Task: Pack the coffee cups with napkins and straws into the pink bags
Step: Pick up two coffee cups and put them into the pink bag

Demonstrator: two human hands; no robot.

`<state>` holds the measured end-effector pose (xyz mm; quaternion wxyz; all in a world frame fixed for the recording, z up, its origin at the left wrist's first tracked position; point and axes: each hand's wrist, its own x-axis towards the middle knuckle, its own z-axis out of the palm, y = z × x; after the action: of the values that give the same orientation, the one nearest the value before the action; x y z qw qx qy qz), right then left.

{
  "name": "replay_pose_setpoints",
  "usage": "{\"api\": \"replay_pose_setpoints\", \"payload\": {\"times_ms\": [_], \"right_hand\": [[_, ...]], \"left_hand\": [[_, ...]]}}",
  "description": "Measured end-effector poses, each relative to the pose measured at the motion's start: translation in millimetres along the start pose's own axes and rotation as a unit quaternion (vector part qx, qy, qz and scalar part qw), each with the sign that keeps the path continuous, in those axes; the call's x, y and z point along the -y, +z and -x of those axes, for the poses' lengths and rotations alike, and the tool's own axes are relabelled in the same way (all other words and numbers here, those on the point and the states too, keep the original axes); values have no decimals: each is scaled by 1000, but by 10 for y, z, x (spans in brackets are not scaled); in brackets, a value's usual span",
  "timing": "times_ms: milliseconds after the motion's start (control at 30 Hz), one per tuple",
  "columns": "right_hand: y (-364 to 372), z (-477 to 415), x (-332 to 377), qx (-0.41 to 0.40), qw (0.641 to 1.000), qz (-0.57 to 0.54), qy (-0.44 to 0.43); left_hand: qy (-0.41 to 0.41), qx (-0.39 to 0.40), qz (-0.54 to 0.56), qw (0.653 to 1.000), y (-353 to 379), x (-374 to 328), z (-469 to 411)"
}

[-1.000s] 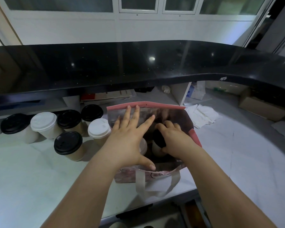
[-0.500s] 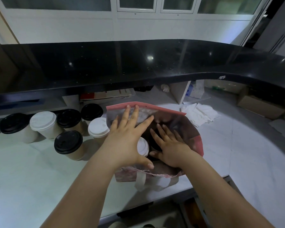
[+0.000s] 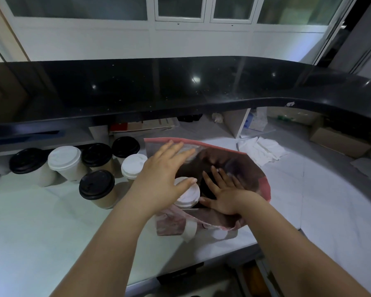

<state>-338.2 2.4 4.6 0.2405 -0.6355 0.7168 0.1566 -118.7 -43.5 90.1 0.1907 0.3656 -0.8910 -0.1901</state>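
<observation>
- Standing upright near the front edge of the white worktop [image 3: 30, 221], the pink bag [image 3: 256, 179] has its mouth open and facing up at the camera
- Long axis of the mouth runs roughly left-right; the far rim is straight, the near rim is folded down and crumpled, and a white handle [image 3: 190, 229] hangs over the front
- One white-lidded cup [image 3: 190, 197] sits upright inside, at the left end of the bag; the space beside it is dark, can't tell what's in it
- Left hand [image 3: 165, 176]: fingers straight and slightly apart, lying over the bag's far-left wall, thumb across the white lid, nothing gripped
- Right hand [image 3: 225, 195]: inside the mouth, palm down, fingers straight and fanned apart over the dark part, heel at the near rim; holds nothing, can't tell whether it touches anything underneath
- Cup cluster [image 3: 96, 154] left of the bag: six lidded cups upright, four black lids and two white; the nearest white one is just beside the bag's left wall, partly behind the left wrist
- Napkins [image 3: 261, 150] lie loose on the worktop behind-right of the bag, apart from it
- Black counter ledge [image 3: 180, 88] overhangs the back of the worktop; a cardboard box [image 3: 338, 142] sits under it at far right
</observation>
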Motion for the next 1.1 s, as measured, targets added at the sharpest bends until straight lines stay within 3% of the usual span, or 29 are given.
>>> {"api": "replay_pose_setpoints", "payload": {"times_ms": [233, 367, 600, 733, 933, 1100], "right_hand": [[-257, 138, 109, -20, 998, -55, -2], [-592, 395, 260, -128, 985, -101, -51], [-912, 846, 395, -308, 931, -174, -92], [-1120, 972, 278, -369, 902, -203, -93], [-1499, 865, -52, -426, 889, -160, -53], [-1573, 657, -315, -408, 900, -149, -42]], "left_hand": [[30, -57, 24, 998, -180, 65, 55], [37, -70, -1, 997, -296, 88, 25], [64, -115, -19, 991, -461, 209, -102], [88, -123, -47, 987, -630, 376, -401], [103, -39, -70, 991, -688, 605, -1034], [122, 51, -135, 982, -562, 806, -1287]]}}
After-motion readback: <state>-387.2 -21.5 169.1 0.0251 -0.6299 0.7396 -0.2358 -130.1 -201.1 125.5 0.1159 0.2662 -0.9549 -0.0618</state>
